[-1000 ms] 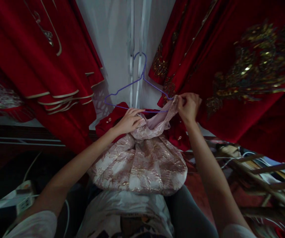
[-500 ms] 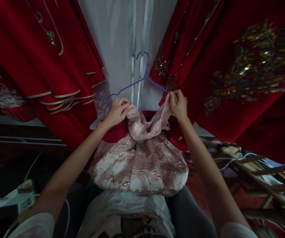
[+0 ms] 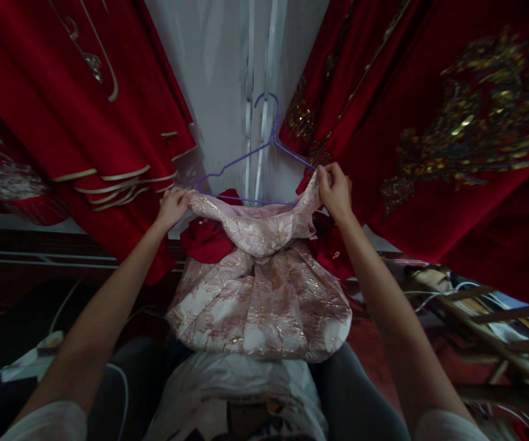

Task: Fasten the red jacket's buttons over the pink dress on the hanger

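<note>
A pink dress with a shiny gold pattern lies across my lap, its skirt puffed out toward me. My left hand pinches the dress's left shoulder, at the left end of the hanger. At the other end, my right hand is closed on the right shoulder. Behind the neckline a purple hanger shows, hook upward; its bottom bar runs just above the dress's neck edge. Dark red cloth bulges out beneath the dress on both sides.
Red garments hang at the left and right, the right one with gold sequins. A pale wall panel stands between them. A white power strip with cords is at lower left. Wooden slats are at lower right.
My left hand has moved left with the dress's left shoulder, spreading the bunched neckline out along the hanger. My right hand has hardly moved.
</note>
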The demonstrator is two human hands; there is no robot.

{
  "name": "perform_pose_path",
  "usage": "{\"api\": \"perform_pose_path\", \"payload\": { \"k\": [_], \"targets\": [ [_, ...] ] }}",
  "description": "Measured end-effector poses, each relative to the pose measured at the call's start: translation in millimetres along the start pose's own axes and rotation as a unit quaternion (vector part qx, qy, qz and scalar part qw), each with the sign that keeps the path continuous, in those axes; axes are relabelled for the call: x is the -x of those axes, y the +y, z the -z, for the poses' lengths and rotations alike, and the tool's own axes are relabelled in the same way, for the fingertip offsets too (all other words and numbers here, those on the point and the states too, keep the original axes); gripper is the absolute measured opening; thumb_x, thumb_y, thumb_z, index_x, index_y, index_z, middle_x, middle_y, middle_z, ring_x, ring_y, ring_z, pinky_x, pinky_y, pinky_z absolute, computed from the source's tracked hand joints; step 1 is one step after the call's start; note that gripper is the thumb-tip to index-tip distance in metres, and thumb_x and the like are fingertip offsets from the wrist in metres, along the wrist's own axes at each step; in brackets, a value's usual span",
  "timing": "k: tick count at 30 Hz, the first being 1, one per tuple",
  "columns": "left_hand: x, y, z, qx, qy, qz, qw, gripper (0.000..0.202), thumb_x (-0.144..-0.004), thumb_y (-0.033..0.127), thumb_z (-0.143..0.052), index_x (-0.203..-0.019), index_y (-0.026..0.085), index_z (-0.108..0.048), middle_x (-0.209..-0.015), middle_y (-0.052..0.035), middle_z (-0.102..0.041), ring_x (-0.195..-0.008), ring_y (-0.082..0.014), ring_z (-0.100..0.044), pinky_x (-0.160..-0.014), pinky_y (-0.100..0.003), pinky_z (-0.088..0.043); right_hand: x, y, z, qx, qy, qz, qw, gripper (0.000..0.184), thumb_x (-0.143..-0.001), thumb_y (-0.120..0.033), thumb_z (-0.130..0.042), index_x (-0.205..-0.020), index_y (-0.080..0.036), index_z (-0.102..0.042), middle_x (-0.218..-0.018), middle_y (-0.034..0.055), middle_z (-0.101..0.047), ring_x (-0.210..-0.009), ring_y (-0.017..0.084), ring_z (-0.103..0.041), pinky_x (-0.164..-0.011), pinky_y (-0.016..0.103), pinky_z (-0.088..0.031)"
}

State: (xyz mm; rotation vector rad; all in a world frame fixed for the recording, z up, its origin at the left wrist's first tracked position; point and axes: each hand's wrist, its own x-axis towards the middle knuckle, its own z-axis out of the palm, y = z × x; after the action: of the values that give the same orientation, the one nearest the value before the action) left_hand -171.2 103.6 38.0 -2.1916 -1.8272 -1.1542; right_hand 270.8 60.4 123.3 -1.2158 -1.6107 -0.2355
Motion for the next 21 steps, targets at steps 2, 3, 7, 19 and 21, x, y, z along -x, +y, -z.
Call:
{"api": "perform_pose_path", "payload": {
  "k": [2, 3, 7, 19, 21],
  "targets": [
    [-0.2, 3.5, 0.1, 0.0, 0.01, -0.001, 1.0, 0.04, -0.093, 0.043, -0.035, -0.099, 0.019, -0.067, -0.101, -0.0091, -0.064, -0.101, -0.0236, -0.054, -0.095, -0.041, -0.041, -0.3, -0.3, 0.7, 0.006, 0.002, 0.003, 1.0, 0.036, -0.095, -0.051, -0.038, -0.081, -0.022, -0.052, -0.072, 0.0014, -0.058, -0.075, 0.018, -0.058, -0.08, 0.034, -0.042],
    [-0.5, 6.2, 1.3, -0.002, 0.016, -0.004, 1.0, 0.04, -0.093, 0.043, -0.035, -0.099, 0.019, -0.067, -0.101, -0.0092, -0.064, -0.1, -0.0237, -0.054, -0.095, -0.041, -0.041, -0.4, -0.3, 1.0, 0.009, 0.002, 0.004, 1.0, 0.036, -0.095, -0.052, -0.038, -0.081, -0.022, -0.053, -0.073, 0.0016, -0.058, -0.076, 0.019, -0.058, -0.08, 0.034, -0.042],
    [-5.9, 19.6, 10.2, -0.005, 0.036, -0.019, 0.999, 0.043, -0.094, 0.047, -0.034, -0.101, 0.02, -0.067, -0.104, -0.0091, -0.064, -0.102, -0.0251, -0.053, -0.095, -0.042, -0.04, -1.1, -0.2, 2.2, 0.011, 0.001, 0.009, 1.0, 0.038, -0.094, -0.054, -0.038, -0.081, -0.022, -0.053, -0.073, 0.003, -0.059, -0.079, 0.02, -0.059, -0.081, 0.035, -0.042],
    [-55.7, 106.6, -2.0, 0.041, 0.031, -0.107, 0.993, 0.048, -0.095, 0.052, -0.03, -0.092, 0.019, -0.064, -0.098, -0.0079, -0.064, -0.102, -0.0249, -0.055, -0.096, -0.041, -0.037, 3.9, -2.4, 3.8, 0.002, -0.006, 0.004, 1.0, 0.039, -0.094, -0.055, -0.038, -0.081, -0.022, -0.055, -0.07, 0.0026, -0.059, -0.074, 0.02, -0.058, -0.078, 0.035, -0.043],
    [-54.6, 103.9, -4.4, 0.056, 0.025, -0.11, 0.992, 0.047, -0.096, 0.051, -0.029, -0.09, 0.019, -0.063, -0.092, -0.0067, -0.065, -0.096, -0.0226, -0.057, -0.092, -0.037, -0.04, 3.7, -2.1, 3.1, 0.003, -0.009, 0.006, 1.0, 0.039, -0.094, -0.055, -0.038, -0.081, -0.022, -0.055, -0.07, 0.0027, -0.059, -0.073, 0.02, -0.058, -0.077, 0.035, -0.043]
  ]
}}
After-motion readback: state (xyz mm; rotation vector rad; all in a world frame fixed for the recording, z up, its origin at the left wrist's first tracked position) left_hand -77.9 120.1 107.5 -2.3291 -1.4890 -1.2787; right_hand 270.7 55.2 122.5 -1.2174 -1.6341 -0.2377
